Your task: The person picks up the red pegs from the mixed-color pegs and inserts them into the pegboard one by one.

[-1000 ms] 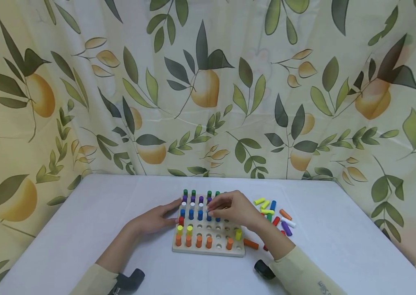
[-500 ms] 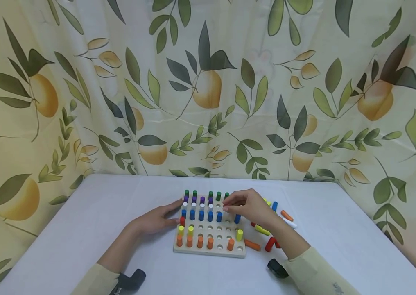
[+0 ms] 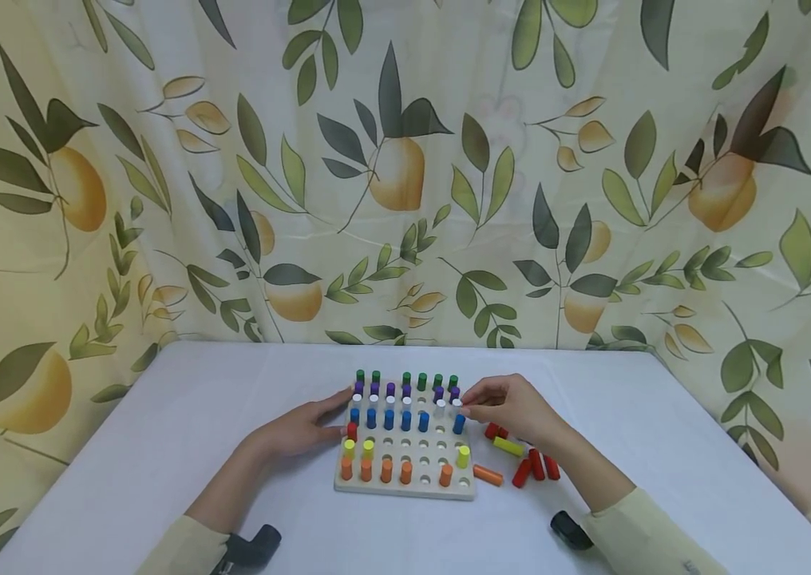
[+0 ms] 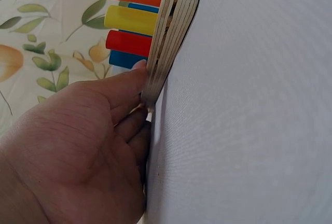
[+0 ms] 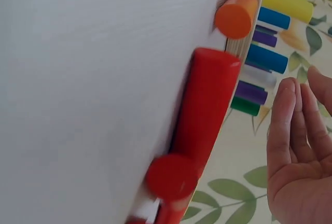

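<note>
A wooden pegboard [image 3: 405,489] bears rows of upright coloured pegs. My left hand [image 3: 299,427] rests at the board's left side, with the thumb beside the red peg [image 3: 352,431]. In the left wrist view the left fingers [image 4: 132,125] lie against the layered wooden edge. My right hand [image 3: 513,407] is at the board's right side, fingertips right by the last white peg [image 3: 457,405]. In the right wrist view its fingers [image 5: 282,115] are nearly straight and the thumb is apart, nothing showing between them. Green pegs [image 3: 423,381] stand at the back, orange pegs [image 3: 386,469] in front.
Loose red pegs [image 3: 521,473], a yellow peg [image 3: 508,446] and an orange peg [image 3: 488,475] lie right of the board on the white table [image 3: 269,367]. My right forearm hides part of that side. A patterned curtain [image 3: 449,239] hangs behind.
My right hand has moved right across the board, from the middle columns to its right edge. White pegs now show in the right columns there. The left hand has stayed at the board's left side.
</note>
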Demonstrator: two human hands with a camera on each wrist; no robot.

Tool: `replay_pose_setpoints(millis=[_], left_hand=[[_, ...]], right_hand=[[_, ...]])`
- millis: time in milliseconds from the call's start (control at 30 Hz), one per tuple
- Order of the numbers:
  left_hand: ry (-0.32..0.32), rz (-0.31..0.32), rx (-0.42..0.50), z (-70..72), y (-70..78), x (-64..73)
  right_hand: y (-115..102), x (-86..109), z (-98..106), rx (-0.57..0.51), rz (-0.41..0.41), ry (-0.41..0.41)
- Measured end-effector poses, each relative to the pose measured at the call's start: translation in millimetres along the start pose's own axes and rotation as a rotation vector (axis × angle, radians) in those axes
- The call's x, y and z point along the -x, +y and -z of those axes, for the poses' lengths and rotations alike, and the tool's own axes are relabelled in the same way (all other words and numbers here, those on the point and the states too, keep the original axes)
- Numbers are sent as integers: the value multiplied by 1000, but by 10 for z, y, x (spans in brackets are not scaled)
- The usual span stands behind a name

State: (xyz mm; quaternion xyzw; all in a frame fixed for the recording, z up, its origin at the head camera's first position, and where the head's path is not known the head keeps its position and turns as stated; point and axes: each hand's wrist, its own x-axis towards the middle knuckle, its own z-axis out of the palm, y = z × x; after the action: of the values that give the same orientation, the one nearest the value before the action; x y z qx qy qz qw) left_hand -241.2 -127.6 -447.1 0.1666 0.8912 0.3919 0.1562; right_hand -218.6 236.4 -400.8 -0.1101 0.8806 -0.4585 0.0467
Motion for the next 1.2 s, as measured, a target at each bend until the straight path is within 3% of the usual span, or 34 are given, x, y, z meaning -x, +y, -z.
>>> replay_pose_setpoints(millis=[367,567,900,1200], left_hand=[[-9,1,7,-7,9,-3],[-17,-6,2,-33,16,-28],[-18,-2,-13,-32,12,-9],[-12,14,-5,19,-1,18]], right_hand=[[166,129,215,-35,-50,23],[286,262,396,1,-98,53],[542,428,593,19,-218,125],[570,418,707,24,-220,147]])
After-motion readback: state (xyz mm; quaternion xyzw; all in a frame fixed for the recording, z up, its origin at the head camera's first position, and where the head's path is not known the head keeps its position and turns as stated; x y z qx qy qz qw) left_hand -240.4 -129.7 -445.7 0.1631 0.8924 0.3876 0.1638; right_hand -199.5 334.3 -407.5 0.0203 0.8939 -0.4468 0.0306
